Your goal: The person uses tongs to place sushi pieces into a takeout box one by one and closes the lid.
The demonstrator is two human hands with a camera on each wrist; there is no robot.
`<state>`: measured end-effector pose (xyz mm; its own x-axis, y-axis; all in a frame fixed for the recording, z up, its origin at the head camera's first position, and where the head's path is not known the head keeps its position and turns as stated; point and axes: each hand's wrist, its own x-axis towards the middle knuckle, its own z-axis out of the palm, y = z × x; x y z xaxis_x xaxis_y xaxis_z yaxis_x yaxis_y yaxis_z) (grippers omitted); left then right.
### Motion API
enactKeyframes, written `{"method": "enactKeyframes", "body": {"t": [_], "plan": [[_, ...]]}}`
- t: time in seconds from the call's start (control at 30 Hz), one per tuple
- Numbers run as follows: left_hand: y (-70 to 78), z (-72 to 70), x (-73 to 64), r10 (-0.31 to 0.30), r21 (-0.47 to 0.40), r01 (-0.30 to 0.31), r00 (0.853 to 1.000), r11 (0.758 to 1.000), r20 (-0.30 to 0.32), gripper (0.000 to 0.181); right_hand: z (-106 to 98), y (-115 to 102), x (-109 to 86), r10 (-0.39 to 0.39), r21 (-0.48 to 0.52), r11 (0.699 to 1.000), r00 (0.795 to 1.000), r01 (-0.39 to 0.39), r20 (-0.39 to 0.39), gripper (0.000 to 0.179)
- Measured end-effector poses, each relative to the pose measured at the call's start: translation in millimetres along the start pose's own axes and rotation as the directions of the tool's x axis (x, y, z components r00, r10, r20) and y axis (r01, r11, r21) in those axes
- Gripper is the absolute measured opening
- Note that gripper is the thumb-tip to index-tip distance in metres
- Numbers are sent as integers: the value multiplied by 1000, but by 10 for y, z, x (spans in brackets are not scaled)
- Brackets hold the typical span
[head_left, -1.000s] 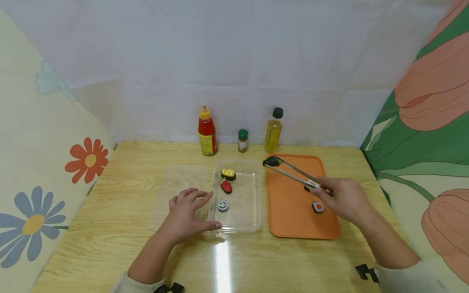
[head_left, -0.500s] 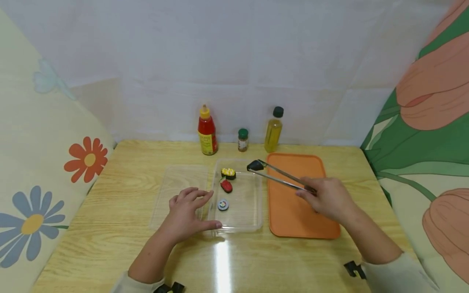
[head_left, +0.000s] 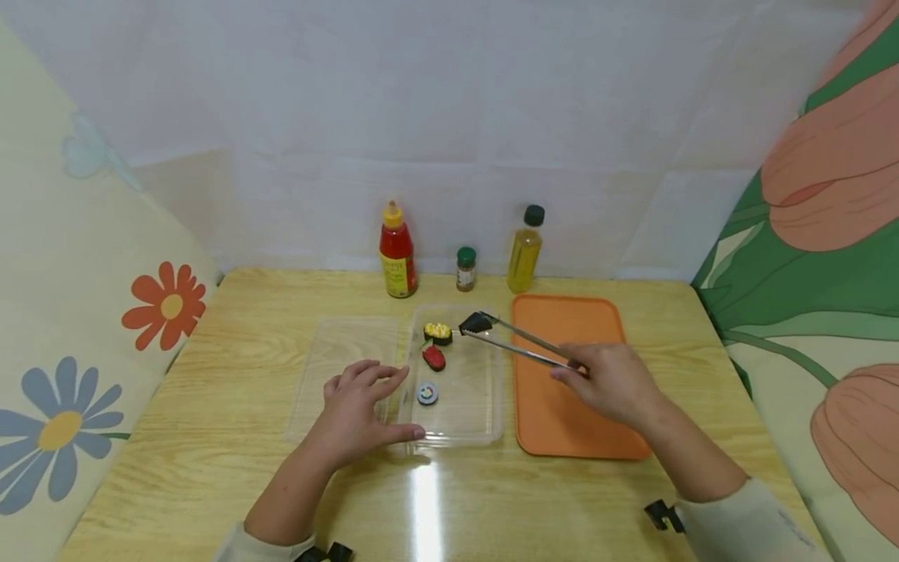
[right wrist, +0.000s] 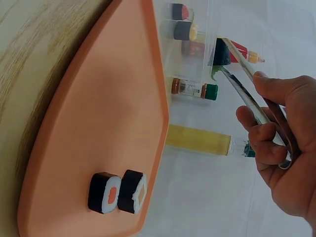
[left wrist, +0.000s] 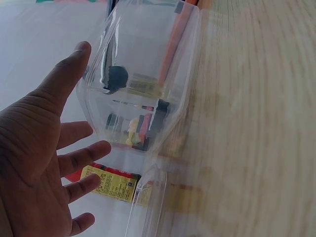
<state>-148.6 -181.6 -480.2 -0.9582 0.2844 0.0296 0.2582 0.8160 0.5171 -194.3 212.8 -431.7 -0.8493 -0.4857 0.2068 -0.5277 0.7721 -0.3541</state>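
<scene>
My right hand (head_left: 612,385) grips metal tongs (head_left: 523,350), whose tips pinch a black-wrapped sushi piece (right wrist: 221,52) with a green bit hanging from it. The tongs' tips are over the back of a clear plastic container (head_left: 469,442). Inside it lie a yellow-topped sushi piece (head_left: 438,334), a red-topped one (head_left: 434,357) and a round sushi roll (head_left: 427,393). Fingers spread, my left hand (head_left: 360,406) is at the container's left side, thumb by the near left corner. Two sushi rolls, one of them orange-centred (right wrist: 104,193), sit on the orange tray (head_left: 562,437), hidden behind my right hand in the head view.
Left of the container lies a clear lid (head_left: 319,351), partly behind my left hand. Along the back stand a red sauce bottle (head_left: 397,261), a small green-capped jar (head_left: 466,270) and an oil bottle (head_left: 524,254). A white backdrop (head_left: 309,211) rises behind them.
My right hand has moved left with the tongs and the pinched sushi, from over the tray to over the container. The left hand has stayed in place.
</scene>
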Motion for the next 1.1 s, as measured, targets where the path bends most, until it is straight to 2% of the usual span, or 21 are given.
{"method": "enactKeyframes", "body": {"t": [0.53,0.9,1.1], "plan": [[-7,0,-1,10,-15,-10,1000,1000,-4,102,3,-112,178,-4,-70,997,995,11,104,42],[-16,6,1,13,-21,-13,1000,1000,-5,102,-74,-240,377,0,-144,989,980,29,201,39],[-20,12,-1,14,-20,-14,1000,1000,-8,102,-108,-315,448,13,-185,982,962,38,272,37]]}}
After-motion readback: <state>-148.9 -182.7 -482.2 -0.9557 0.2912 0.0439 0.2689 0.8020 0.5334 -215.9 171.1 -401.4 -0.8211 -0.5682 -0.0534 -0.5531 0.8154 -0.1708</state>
